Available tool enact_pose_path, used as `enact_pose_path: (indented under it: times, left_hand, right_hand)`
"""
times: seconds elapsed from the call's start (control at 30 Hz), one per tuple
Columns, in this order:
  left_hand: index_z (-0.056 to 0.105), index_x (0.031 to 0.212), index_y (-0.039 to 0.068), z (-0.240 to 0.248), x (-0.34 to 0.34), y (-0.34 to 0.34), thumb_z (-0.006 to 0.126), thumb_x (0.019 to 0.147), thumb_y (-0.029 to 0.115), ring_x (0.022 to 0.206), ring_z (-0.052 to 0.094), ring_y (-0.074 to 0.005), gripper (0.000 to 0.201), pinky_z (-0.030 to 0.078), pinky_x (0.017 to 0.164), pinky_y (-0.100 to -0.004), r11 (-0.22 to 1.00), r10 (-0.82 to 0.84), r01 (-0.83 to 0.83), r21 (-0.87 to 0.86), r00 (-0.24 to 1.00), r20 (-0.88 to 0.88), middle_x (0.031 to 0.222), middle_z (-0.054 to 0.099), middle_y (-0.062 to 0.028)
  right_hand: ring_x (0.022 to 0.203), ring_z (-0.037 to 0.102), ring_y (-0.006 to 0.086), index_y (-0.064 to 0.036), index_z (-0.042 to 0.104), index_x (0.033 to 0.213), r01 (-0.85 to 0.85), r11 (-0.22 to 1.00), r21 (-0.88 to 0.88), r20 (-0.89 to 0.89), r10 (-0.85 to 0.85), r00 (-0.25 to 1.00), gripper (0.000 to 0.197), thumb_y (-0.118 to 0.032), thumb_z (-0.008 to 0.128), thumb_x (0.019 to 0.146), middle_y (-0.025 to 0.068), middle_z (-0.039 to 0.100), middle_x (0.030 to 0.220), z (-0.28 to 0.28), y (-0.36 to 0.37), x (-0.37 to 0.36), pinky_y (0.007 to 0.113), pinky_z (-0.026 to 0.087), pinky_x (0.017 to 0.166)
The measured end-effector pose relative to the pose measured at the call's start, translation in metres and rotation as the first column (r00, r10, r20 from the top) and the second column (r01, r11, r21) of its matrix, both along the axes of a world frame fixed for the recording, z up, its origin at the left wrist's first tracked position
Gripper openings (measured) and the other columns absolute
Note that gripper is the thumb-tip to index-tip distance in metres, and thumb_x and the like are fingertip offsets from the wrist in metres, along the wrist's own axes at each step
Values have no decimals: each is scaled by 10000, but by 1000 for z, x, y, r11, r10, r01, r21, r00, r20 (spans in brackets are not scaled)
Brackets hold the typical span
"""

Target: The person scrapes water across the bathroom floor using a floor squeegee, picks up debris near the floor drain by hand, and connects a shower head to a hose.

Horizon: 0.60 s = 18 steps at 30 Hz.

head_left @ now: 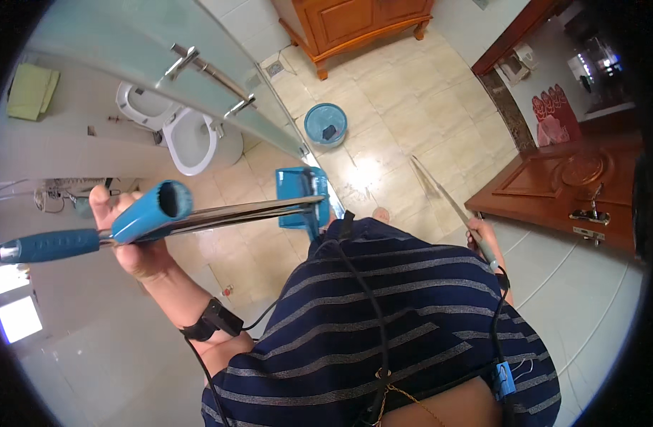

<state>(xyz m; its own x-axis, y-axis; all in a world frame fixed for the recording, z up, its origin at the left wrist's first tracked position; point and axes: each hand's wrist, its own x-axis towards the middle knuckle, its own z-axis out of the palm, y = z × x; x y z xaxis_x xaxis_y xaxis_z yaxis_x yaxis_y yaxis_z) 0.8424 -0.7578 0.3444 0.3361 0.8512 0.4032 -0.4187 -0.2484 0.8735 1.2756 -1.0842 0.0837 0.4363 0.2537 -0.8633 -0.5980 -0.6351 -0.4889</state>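
My left hand (pixel 143 257) is closed around a long metal handle with a blue grip (pixel 59 245). A hollow blue tube (pixel 145 213) lies against the same hand, its open end facing up. The metal shaft runs right and down toward a blue dustpan (pixel 289 192) near the floor in front of me. My right hand (pixel 483 233), out to the right, is wrapped round a long thin pole (pixel 455 205) with a grey-green grip. The pole slants away toward the floor; what its far end is, I cannot make out.
A blue bucket (pixel 325 142) with something dark inside stands on the tiled floor (pixel 398 107) ahead. At left are a glass door (pixel 148 43) with a metal handle and a white toilet (pixel 191 146). A wooden cabinet (pixel 348 25) stands far ahead, a wooden door (pixel 561 185) at right.
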Motion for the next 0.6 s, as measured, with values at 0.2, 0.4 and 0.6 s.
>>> enact_pose_path:
  times: [0.2,0.4,0.6]
  left_hand:
    - [419,952,83,-9,106,23,699,539,-48,654,497,-130,515,423,613,-260,966,-83,148,211,954,-290,728,508,-38]
    - [457,921,53,9,196,57,642,557,-77,707,571,-187,428,455,584,-258,964,-39,104,245,966,-257,733,536,-61]
    - [479,964,-4,48,237,130,640,689,-21,809,595,-223,319,438,798,-320,876,77,49,479,968,-240,836,603,-143]
  right_hand:
    - [387,420,93,-77,487,683,92,995,-28,-38,-93,995,62,-130,497,716,40,480,554,-27,-40,25,210,342,335]
    - [390,422,93,-76,504,729,134,990,-48,-20,-135,991,68,-140,488,743,36,482,556,-28,-55,44,210,346,338]
    - [393,427,93,-86,506,738,237,971,-43,-29,-238,971,56,-140,493,743,32,479,555,-46,-57,67,210,355,343]
